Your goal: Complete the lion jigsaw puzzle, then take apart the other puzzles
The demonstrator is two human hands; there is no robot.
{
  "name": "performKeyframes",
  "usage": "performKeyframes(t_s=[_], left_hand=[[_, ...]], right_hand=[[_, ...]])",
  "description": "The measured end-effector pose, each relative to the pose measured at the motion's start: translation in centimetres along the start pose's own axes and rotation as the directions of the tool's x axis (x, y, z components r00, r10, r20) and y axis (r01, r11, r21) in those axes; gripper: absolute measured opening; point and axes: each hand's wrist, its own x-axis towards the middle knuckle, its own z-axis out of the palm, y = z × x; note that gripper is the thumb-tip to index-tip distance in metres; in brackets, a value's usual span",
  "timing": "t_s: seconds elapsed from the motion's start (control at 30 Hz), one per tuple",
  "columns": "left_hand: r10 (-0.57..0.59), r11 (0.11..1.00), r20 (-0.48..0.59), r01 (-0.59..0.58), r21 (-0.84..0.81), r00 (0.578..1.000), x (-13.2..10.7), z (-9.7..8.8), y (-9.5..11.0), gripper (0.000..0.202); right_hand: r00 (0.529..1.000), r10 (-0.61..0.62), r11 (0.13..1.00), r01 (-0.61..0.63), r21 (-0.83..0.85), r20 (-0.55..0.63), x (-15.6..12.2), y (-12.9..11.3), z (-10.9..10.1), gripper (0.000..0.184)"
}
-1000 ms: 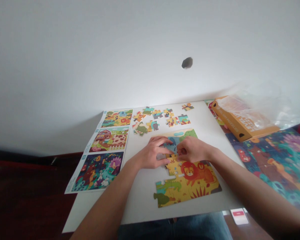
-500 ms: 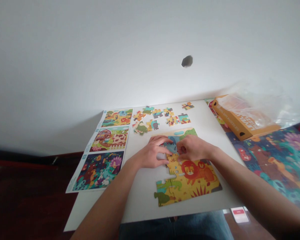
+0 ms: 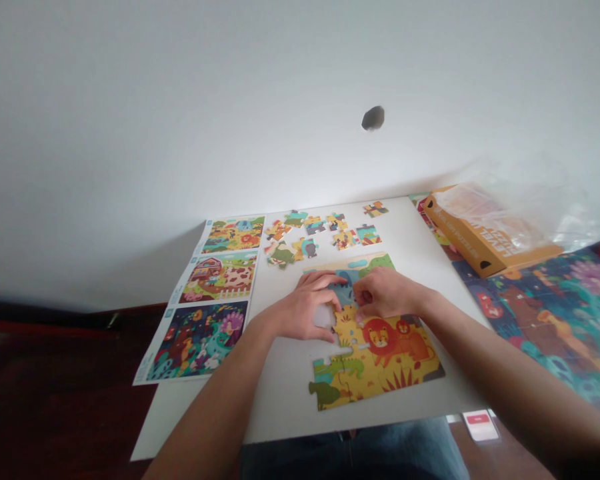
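Note:
A partly joined jigsaw puzzle [image 3: 385, 370] lies flat on the white table, showing lions, a crocodile and a blue elephant. My left hand [image 3: 307, 307] arches at its left edge, thumb and fingers spread, fingertips touching the puzzle near a yellow piece [image 3: 346, 328]. A gap runs along that piece's lower side. Over the upper middle of the puzzle, my right hand [image 3: 384, 293] has its fingers curled down, the tips close to the seam between the elephant and the yellow area. Whatever lies under those fingertips is hidden. Several loose puzzle pieces [image 3: 314, 225] lie beyond both hands.
A sheet with printed puzzle pictures [image 3: 200, 340] lies along the table's left side. To the right are an orange box [image 3: 480, 243], a clear plastic bag [image 3: 520, 207] and a dark finished puzzle [image 3: 545, 327]. A phone [image 3: 480, 425] is below the front edge. The wall [image 3: 280, 100] rises behind.
My left thumb and index finger have spread slightly wider, uncovering more of the yellow piece. My right hand stays nearly in place. The view has shifted a little.

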Motion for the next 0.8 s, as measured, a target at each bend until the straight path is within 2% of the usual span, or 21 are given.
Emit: performKeyframes(t_s=[0.17,0.53,0.8], left_hand=[[-0.011,1.000,-0.005,0.011,0.004,1.000,0.12,0.04,0.12,0.043],[0.028,0.999,-0.042,-0.026,0.035,0.999,0.03,0.33,0.10,0.035],[0.018,0.999,0.020,-0.019,0.051,1.000,-0.05,0.15,0.55,0.038]], right_hand=[[1.000,-0.007,1.000,0.007,0.010,0.006,0.04,0.02,-0.11,0.018],[1.000,-0.003,1.000,0.003,0.016,0.007,0.06,0.15,-0.09,0.020],[1.000,0.010,1.000,-0.010,-0.024,0.025,0.11,-0.23,-0.14,0.027]])
